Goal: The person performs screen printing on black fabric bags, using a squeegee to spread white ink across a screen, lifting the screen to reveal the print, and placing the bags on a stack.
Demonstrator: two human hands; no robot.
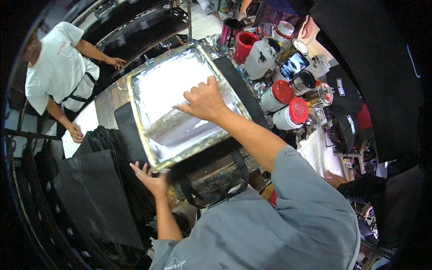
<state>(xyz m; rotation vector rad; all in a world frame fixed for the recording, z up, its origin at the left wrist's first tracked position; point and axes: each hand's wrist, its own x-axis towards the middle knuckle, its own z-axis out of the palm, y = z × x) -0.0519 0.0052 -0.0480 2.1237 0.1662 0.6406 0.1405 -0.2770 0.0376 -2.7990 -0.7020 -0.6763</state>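
A screen-printing frame (198, 157) with a pale rim lies tilted across the work table, its mesh smeared with white ink. Over the middle of the mesh, my right hand (204, 101) is closed on a squeegee (173, 126), which shows as a blurred brown-grey band, partly hidden by the hand. My left hand (153, 180) is at the frame's near left corner, fingers spread and thumb close to the rim. Under the frame lies a black fabric piece (128, 123), and a black strap loop (240, 168) hangs out on the near side.
A stack of black fabric pieces (94, 189) lies at left. On the right stand red-lidded tubs (297, 110), a white jug (260, 58), a red bucket (245, 45) and a phone (294, 65). A person in a white shirt (63, 67) stands at far left; another's hand (242, 15) shows at the top.
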